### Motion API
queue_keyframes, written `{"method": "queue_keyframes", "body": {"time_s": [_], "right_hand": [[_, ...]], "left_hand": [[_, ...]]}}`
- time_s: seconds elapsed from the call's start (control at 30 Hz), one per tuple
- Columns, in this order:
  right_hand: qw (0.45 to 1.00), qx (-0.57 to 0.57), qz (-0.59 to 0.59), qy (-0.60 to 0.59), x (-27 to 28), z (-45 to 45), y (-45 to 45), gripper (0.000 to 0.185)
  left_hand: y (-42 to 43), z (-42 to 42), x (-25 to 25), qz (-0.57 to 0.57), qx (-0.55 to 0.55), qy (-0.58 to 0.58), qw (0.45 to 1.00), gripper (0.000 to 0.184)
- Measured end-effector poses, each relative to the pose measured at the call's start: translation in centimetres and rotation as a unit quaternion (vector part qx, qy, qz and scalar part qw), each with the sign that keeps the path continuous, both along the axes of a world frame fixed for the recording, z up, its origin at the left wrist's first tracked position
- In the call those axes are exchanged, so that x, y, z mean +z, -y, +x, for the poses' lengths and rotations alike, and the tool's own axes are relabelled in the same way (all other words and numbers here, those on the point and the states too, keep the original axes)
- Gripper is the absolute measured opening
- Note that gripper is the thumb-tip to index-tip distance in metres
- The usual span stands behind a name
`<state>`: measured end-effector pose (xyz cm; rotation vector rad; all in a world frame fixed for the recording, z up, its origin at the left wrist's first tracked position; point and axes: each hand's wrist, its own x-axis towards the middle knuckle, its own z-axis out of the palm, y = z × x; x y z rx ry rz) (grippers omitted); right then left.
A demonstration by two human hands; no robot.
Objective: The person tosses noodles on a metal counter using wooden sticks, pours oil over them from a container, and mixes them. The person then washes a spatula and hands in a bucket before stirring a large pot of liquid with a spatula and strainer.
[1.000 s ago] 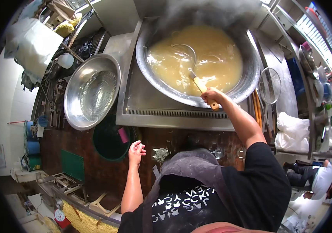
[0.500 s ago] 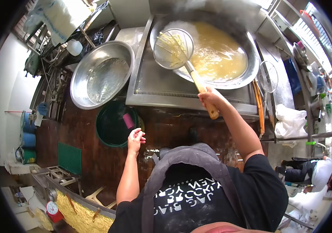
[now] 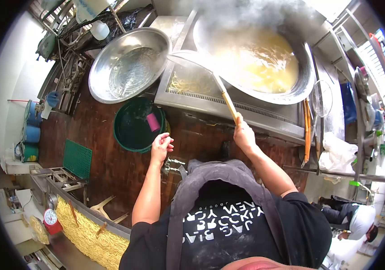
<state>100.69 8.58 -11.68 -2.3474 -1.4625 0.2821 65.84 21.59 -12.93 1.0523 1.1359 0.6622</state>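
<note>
My right hand (image 3: pixel 244 134) grips the wooden handle of a long strainer (image 3: pixel 220 84), whose round head is tilted nearly edge-on near the right rim of a steel basin (image 3: pixel 97 77). Noodles (image 3: pixel 191 83) show on the metal stove top (image 3: pixel 228 106) below the strainer head; steam and glare blur this spot. To the right, a big pot (image 3: pixel 306 85) of cloudy yellow liquid steams. My left hand (image 3: pixel 161 147) holds nothing visible, its fingers curled near a green tub (image 3: pixel 117 128) with a pink cup (image 3: pixel 153 122) in it.
A tray of yellow noodles (image 3: pixel 89 236) and a red scale (image 3: pixel 52 220) are at lower left. Orange-brown poles (image 3: pixel 307 132) lean at the stove's right end, beside a white bag (image 3: pixel 336 153). Another person (image 3: pixel 359 220) is at lower right. Blue canisters (image 3: pixel 31 134) stand at left.
The strainer, holding noodles half a second ago, has moved left from the pot toward the basin and tipped. Noodles now show on the stove top. The whole view has shifted.
</note>
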Motion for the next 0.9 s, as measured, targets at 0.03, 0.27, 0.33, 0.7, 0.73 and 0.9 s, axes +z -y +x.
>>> {"method": "queue_keyframes", "body": {"time_s": [0.03, 0.27, 0.33, 0.7, 0.73, 0.9], "right_hand": [[1.0, -0.005, 0.005, -0.006, 0.2, 0.2, 0.4, 0.046], [0.994, 0.024, 0.006, -0.103, 2.3, 3.2, -1.0, 0.043], [0.992, 0.02, 0.051, -0.114, 3.5, 4.6, -1.5, 0.045], [0.997, -0.032, -0.001, -0.071, -5.9, 16.5, -13.5, 0.023], [0.996, -0.023, 0.005, -0.086, -6.3, 16.0, -13.5, 0.022], [0.972, 0.168, -0.077, 0.148, -3.0, 9.9, -8.5, 0.05]], "left_hand": [[-0.3, 0.5, 0.1, 0.0, -0.001, 0.006, 1.0, 0.034], [-1.6, 6.5, 0.9, 0.0, -0.036, 0.003, 0.999, 0.035], [-2.1, 8.2, 1.2, -0.011, -0.03, -0.007, 0.999, 0.034], [-2.5, 12.2, 1.0, -0.015, -0.014, -0.031, 0.999, 0.034], [-2.3, 12.0, 0.9, -0.02, -0.01, -0.031, 0.999, 0.034], [-1.2, 9.9, -0.7, -0.037, -0.006, -0.035, 0.999, 0.035]]}}
